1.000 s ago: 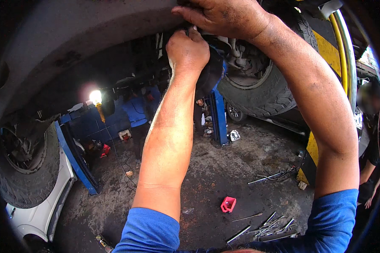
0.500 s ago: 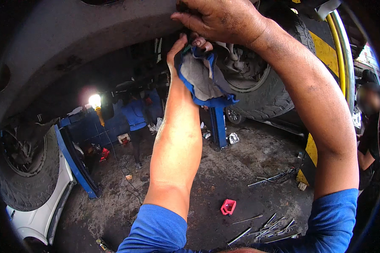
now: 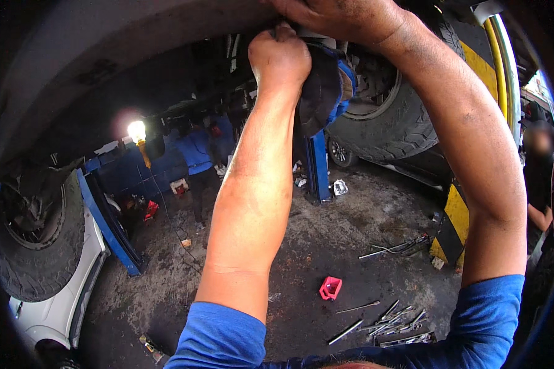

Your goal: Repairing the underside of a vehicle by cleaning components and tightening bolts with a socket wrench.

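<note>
My left hand (image 3: 279, 56) is raised in a fist under a dark vehicle underside (image 3: 117, 43), with a blue-and-black cloth (image 3: 326, 92) hanging from it on the right; anything else in its grip is hidden. Just above and to the right, my right hand (image 3: 335, 18) reaches to the dark surface, its thumb near the left fist and its other fingers mostly cut off by the frame's top edge. A large tyre (image 3: 388, 138) and wheel hub parts are behind the cloth.
Blue lift posts (image 3: 317, 172), a lit work lamp (image 3: 136, 131), another wheel (image 3: 40, 252), a white car (image 3: 52, 313), a red container (image 3: 330, 288), scattered tools (image 3: 394, 323) and a yellow-black post (image 3: 455, 218) surround me. A co-worker (image 3: 538, 184) is at right, another person (image 3: 200, 166) behind.
My left hand loosened around the cloth half a second ago, showing its grey face, and is now closed again, slightly higher, with the cloth swung rightward. My right hand has shifted slightly up and right.
</note>
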A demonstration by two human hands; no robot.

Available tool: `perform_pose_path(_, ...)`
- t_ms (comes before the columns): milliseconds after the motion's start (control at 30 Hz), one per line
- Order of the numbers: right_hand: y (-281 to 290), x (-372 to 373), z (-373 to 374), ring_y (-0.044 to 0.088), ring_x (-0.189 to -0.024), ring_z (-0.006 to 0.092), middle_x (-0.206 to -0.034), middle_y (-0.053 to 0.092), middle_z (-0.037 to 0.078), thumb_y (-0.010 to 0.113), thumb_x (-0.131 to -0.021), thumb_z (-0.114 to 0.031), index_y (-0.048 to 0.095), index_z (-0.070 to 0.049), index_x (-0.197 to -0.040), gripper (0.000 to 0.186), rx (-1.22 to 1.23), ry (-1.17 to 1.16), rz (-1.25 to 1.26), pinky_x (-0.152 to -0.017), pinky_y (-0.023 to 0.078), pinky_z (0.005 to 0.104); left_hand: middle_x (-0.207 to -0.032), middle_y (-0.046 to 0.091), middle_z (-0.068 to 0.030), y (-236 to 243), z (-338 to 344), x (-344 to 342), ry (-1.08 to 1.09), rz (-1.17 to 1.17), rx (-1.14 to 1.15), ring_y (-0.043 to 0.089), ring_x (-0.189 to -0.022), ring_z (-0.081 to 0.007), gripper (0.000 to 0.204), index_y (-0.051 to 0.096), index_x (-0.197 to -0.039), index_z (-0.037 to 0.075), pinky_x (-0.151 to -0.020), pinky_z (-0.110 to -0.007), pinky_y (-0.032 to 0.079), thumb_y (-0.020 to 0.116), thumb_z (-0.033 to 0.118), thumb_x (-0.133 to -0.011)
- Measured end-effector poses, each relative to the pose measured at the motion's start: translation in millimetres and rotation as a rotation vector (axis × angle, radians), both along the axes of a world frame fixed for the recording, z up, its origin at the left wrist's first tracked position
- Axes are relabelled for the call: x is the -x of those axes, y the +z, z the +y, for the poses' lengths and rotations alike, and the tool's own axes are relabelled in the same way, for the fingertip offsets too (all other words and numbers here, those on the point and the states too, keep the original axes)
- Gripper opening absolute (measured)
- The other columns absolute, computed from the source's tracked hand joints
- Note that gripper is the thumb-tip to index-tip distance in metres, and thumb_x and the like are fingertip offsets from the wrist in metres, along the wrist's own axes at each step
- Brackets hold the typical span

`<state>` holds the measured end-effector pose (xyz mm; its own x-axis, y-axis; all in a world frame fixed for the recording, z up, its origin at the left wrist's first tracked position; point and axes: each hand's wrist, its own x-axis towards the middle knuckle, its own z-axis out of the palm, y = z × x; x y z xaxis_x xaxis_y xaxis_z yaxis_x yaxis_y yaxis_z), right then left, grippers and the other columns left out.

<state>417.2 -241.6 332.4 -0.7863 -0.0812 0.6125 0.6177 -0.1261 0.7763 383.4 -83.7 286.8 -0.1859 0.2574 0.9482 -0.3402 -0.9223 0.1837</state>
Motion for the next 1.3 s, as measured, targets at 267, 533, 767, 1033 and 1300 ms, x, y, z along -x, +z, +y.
perform_pose_path(267,0.3,-2.1,2.9,0.061,-0.056,0.0319,-0.059,0.055,0.012,0.061,-0.085,-0.026,0.047,-0.006,-0.076,0.026,0.0,-0.04,-0.024,-0.05,0.049,0.039,-0.084,0.053,-0.0099,-13.0,24.2,11.5,-1.511,0.37,0.033,0.049,-0.075,-0.0212,0.028,0.052,-0.106,0.007,-0.064,-0.033,0.042,0.052,0.031,-0.091)
perform_pose_path(533,-0.8,0.0,1.9,0.061,-0.056,0.0343,-0.059,0.056,0.014,0.062,-0.084,-0.028,0.049,-0.005,-0.075,0.027,0.005,-0.047,0.033,-0.05,0.049,0.0405,-0.078,0.057,-0.0072,-5.7,7.2,13.8,-1.352,0.17,0.085,0.054,-0.073,-0.0196,0.018,0.057,-0.095,0.004,-0.068,-0.032,0.047,0.056,0.022,-0.089)
perform_pose_path(767,-1.9,3.4,0.6,0.062,-0.059,0.0351,-0.061,0.057,0.015,0.063,-0.083,-0.026,0.05,-0.005,-0.075,0.026,0.015,0.005,0.028,-0.052,0.05,0.0403,-0.074,0.062,-0.0065,0.4,-0.9,14.8,-0.587,0.088,0.133,0.056,-0.064,-0.0181,0.027,0.062,-0.076,-0.001,-0.064,-0.034,0.046,0.054,0.019,-0.092)
perform_pose_path(1033,-4.9,7.3,-0.9,0.061,-0.06,0.0361,-0.062,0.057,0.015,0.062,-0.084,-0.026,0.051,-0.004,-0.076,0.026,0.072,-0.054,0.12,-0.053,0.05,0.0415,-0.075,0.064,-0.0069,-4.9,3.9,20.6,-0.474,0.113,0.06,0.059,-0.067,-0.0165,0.033,0.063,-0.078,-0.001,-0.062,-0.032,0.046,0.055,0.028,-0.093)
perform_pose_path(1300,-8.1,10.4,-9.2,0.062,-0.061,0.038,-0.063,0.058,0.017,0.062,-0.084,-0.026,0.052,-0.004,-0.077,0.026,0.142,-0.026,0.162,-0.055,0.05,0.0437,-0.081,0.064,-0.0068,-7.9,2.5,32.3,-0.994,0.22,0.13,0.057,-0.075,-0.0162,0.021,0.064,-0.087,0.001,-0.073,-0.029,0.045,0.059,0.021,-0.09)
